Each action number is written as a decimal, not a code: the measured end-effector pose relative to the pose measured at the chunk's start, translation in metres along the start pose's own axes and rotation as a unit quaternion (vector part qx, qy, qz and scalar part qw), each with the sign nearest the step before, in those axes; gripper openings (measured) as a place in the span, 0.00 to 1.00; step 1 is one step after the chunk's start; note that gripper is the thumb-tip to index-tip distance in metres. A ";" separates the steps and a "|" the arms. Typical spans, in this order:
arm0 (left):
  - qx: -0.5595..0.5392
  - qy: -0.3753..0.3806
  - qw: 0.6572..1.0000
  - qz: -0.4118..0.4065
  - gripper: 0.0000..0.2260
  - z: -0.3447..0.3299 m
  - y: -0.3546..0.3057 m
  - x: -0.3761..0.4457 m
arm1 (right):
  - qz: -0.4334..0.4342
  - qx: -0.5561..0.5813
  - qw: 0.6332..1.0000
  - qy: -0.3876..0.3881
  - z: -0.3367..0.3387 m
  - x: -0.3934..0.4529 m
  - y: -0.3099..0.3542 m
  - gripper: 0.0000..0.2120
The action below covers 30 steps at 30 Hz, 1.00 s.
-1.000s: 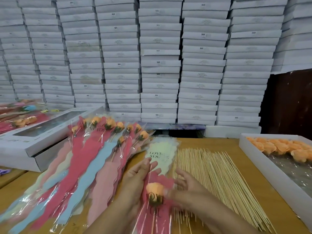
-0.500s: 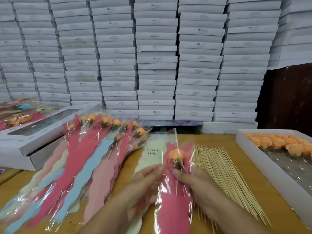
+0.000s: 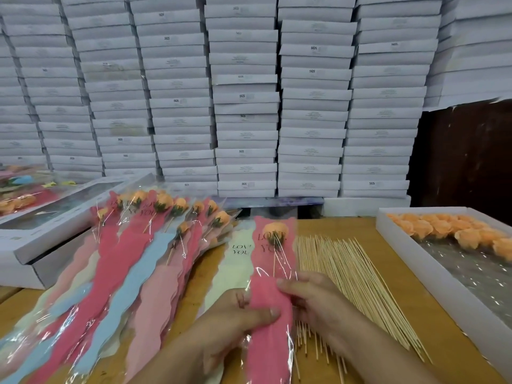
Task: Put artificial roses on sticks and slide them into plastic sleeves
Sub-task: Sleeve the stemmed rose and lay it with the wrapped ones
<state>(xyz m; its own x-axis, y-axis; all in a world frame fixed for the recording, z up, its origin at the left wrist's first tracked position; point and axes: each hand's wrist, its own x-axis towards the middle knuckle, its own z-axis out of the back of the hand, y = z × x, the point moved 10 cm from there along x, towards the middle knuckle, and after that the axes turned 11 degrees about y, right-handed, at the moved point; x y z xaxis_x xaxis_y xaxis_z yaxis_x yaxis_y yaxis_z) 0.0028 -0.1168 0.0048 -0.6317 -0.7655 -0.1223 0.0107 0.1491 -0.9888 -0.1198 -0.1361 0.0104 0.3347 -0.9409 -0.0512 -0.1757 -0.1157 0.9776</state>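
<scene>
we are holding a pink sleeve with both hands over the wooden table, an orange rose already sitting near its top by the printed words, its stick running down inside. our left hand is pinching the sleeve's left edge, thumb curled across the front; our right hand is gripping the right edge, fingertips curled onto the film. the sleeve is lying over the cream empty sleeves, just beside the loose sticks.

the rose looks seated, so we are judging this step as nearly done. to finish well we are keeping the grip light, so the film is not creasing, and checking that the stick is running straight down the middle rather than poking through the side. then the piece is probably going to the finished fan of sleeved roses on our left, heads aligned. more roses are waiting in the white tray at our right.
</scene>
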 end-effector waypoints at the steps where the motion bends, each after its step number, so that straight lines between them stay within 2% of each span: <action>1: -0.007 -0.001 1.000 -0.002 0.10 0.000 -0.001 -0.001 | -0.006 -0.007 1.000 0.012 -0.003 0.000 -0.002 0.06; 3: -0.013 0.004 1.000 -0.001 0.12 -0.002 -0.002 -0.001 | -0.008 -0.011 1.000 0.005 -0.002 0.000 -0.003 0.05; 6: -0.007 0.009 1.000 0.015 0.19 -0.007 0.000 -0.002 | 0.016 0.013 0.999 -0.049 0.011 -0.002 0.002 0.06; 10: 0.006 0.025 0.999 0.044 0.19 -0.011 0.005 -0.002 | 0.040 0.036 0.993 -0.104 0.028 -0.005 0.010 0.06; 12: 0.006 0.026 0.999 0.046 0.18 -0.009 0.006 -0.001 | 0.041 0.044 0.994 -0.095 0.026 -0.004 0.010 0.07; 16: -0.015 0.021 0.999 0.027 0.06 -0.007 0.003 -0.001 | 0.017 0.027 0.999 -0.030 0.007 0.000 0.003 0.08; 26: 0.016 0.049 0.997 0.058 0.14 -0.011 0.008 -0.002 | 0.060 0.047 0.990 -0.119 0.033 -0.007 0.015 0.06; 30: 0.022 0.011 0.999 0.048 0.07 0.000 0.001 -0.004 | 0.056 0.039 0.994 -0.087 0.027 -0.005 0.015 0.07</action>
<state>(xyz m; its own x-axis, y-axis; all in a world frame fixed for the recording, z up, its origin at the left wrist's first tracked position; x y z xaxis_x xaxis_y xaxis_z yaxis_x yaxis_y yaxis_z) 0.0058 -0.1135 0.0043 -0.6433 -0.7350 -0.2143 0.1046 0.1930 -0.9756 -0.1493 -0.1422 0.0195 0.1451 -0.9893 0.0163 -0.2773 -0.0248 0.9605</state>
